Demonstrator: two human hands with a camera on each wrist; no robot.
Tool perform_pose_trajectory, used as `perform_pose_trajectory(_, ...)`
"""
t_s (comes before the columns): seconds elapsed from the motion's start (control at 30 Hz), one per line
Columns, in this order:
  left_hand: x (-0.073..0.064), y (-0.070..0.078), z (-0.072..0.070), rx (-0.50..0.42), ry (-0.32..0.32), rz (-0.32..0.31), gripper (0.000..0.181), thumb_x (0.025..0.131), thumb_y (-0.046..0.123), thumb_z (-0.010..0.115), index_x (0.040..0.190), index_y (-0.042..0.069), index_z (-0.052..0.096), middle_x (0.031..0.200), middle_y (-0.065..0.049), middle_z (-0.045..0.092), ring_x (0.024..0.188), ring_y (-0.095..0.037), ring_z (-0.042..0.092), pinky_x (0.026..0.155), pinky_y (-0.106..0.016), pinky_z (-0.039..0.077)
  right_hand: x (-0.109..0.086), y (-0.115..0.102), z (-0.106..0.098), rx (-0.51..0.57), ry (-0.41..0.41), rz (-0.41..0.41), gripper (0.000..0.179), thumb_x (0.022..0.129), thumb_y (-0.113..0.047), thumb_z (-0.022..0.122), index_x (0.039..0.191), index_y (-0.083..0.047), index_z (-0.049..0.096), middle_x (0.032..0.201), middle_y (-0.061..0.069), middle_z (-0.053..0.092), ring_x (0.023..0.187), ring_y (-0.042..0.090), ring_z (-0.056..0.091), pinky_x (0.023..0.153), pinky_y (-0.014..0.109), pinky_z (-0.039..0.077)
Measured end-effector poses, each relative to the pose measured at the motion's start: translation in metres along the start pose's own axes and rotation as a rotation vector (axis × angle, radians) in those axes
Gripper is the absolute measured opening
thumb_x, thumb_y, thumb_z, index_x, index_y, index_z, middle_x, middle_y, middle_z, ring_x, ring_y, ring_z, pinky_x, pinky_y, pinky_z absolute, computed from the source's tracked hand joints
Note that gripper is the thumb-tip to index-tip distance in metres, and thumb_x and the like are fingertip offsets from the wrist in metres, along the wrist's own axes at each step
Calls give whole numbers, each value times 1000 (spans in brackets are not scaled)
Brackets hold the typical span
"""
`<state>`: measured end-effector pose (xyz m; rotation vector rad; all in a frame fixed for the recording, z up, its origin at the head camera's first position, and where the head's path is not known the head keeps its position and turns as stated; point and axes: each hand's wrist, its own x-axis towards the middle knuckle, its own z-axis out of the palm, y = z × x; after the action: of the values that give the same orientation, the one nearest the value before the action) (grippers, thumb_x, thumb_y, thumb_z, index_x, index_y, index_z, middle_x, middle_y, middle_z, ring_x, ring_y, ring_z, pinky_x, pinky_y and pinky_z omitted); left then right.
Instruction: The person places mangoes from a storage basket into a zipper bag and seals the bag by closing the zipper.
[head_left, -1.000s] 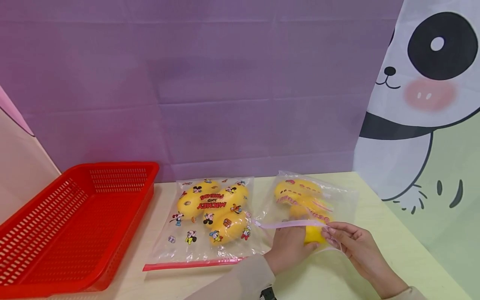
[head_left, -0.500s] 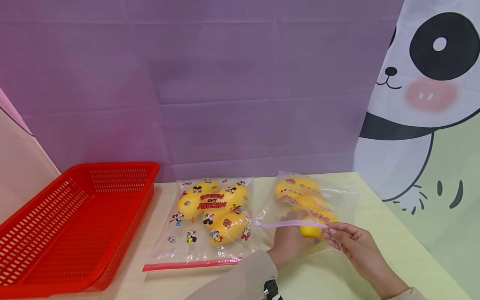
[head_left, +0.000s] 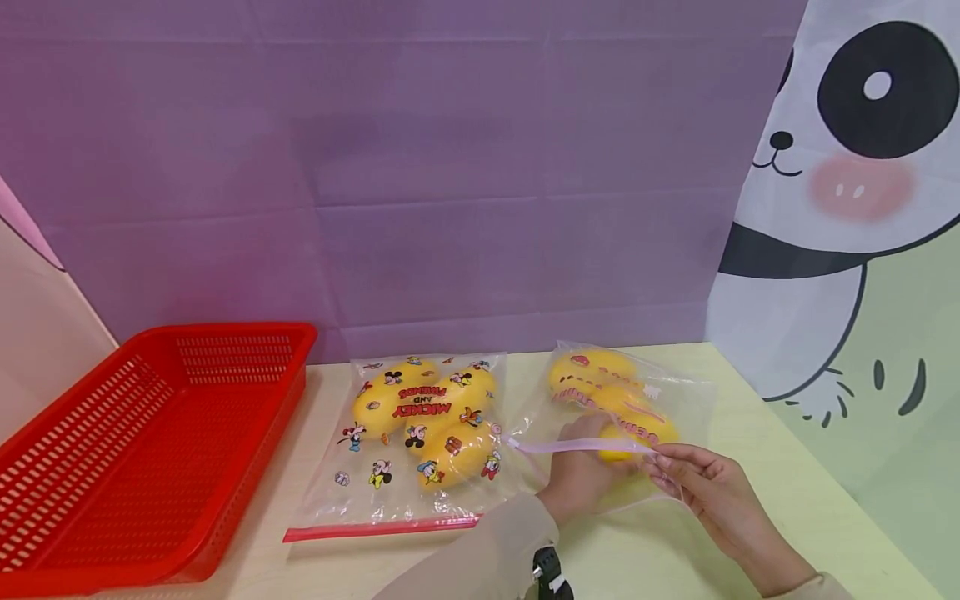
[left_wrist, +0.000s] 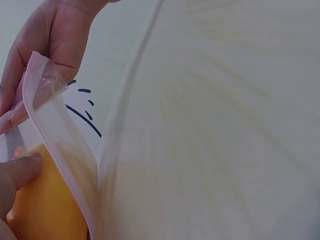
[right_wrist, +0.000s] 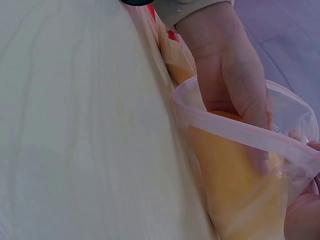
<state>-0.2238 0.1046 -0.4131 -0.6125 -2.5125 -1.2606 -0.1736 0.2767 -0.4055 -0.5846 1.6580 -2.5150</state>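
A clear zip bag (head_left: 693, 404) with a pink rim and pink print lies at the right of the table, several smooth yellow mango-like fruits (head_left: 588, 371) inside. My left hand (head_left: 577, 471) reaches in through the bag's mouth. It holds one yellow fruit (right_wrist: 225, 170), its thumb lying along the fruit in both wrist views. At the bag's right corner, my right hand (head_left: 708, 492) pinches the pink rim between thumb and fingers, and the mouth gapes. Parts of the left fingers are hidden behind the fruit and the rim.
Left of this bag lies another clear bag (head_left: 337, 496) with cartoon print, a red zip strip and several yellow fruits. A red plastic basket (head_left: 309, 337) stands at the far left. Behind the table hangs a purple cloth (head_left: 435, 183); a panda-print sheet (head_left: 795, 325) is at the right.
My left hand has moved deeper into the bag, away from me, carrying the yellow fruit up against the others. The right hand has kept its pinch on the rim.
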Motion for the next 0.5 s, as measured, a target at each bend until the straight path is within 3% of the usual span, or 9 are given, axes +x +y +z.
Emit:
perform_pose_trajectory(0.33, 6, 0, 0, 11, -3, 26, 49, 69, 24, 84, 110, 10, 62, 109, 1, 66, 97, -15, 58, 86, -22, 45, 0, -1, -1, 18, -11, -2, 36, 95, 12, 39, 105, -4, 70, 102, 9, 70, 96, 14, 67, 82, 25, 52)
perform_pose_trajectory(0.5, 9, -1, 0, 53, -44, 22, 53, 69, 30, 84, 114, 10, 62, 110, 0, 66, 101, -16, 58, 89, -24, 45, 0, 0, -1, 13, -3, 0, 36, 95, 12, 39, 104, -5, 70, 101, 8, 71, 95, 13, 67, 81, 25, 52)
